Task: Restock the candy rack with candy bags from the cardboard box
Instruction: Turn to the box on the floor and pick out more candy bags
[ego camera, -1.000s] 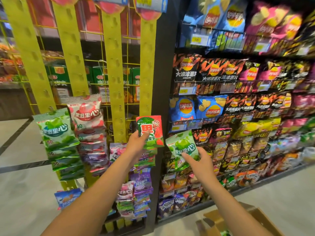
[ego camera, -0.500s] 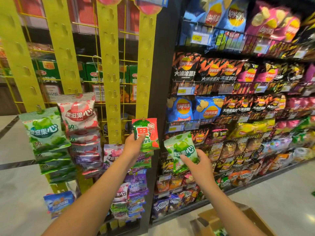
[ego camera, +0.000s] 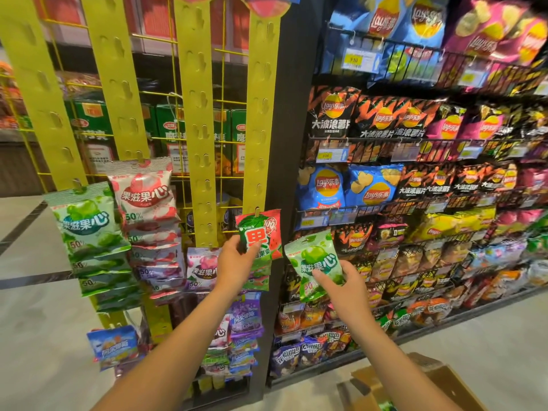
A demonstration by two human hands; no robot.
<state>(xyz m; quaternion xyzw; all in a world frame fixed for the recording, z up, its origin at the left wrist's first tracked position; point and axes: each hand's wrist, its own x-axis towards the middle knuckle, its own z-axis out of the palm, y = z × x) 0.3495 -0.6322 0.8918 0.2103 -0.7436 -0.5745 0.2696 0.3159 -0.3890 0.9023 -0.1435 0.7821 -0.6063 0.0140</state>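
Note:
The candy rack is a yellow wire grid with four yellow hanging strips (ego camera: 262,120). My left hand (ego camera: 234,261) grips a red and green watermelon candy bag (ego camera: 261,229) whose top edge sits at a hook on the rightmost strip. To its right, my right hand (ego camera: 341,287) holds a green apple candy bag (ego camera: 314,259) in front of the chip shelves. Green bags (ego camera: 86,223) and red-white bags (ego camera: 145,194) hang on the two left strips. The open cardboard box (ego camera: 444,387) lies on the floor at the bottom right.
A black shelf post (ego camera: 293,143) separates the rack from wire shelves packed with chip bags (ego camera: 370,188). Purple and mixed candy bags (ego camera: 246,318) hang lower on the rack. Pale floor tiles (ego camera: 35,336) spread to the left and around the box.
The view has shifted slightly left and closer. Both hands stay almost where they were, the left still holding the watermelon bag at the rightmost strip, the right still holding the green bag.

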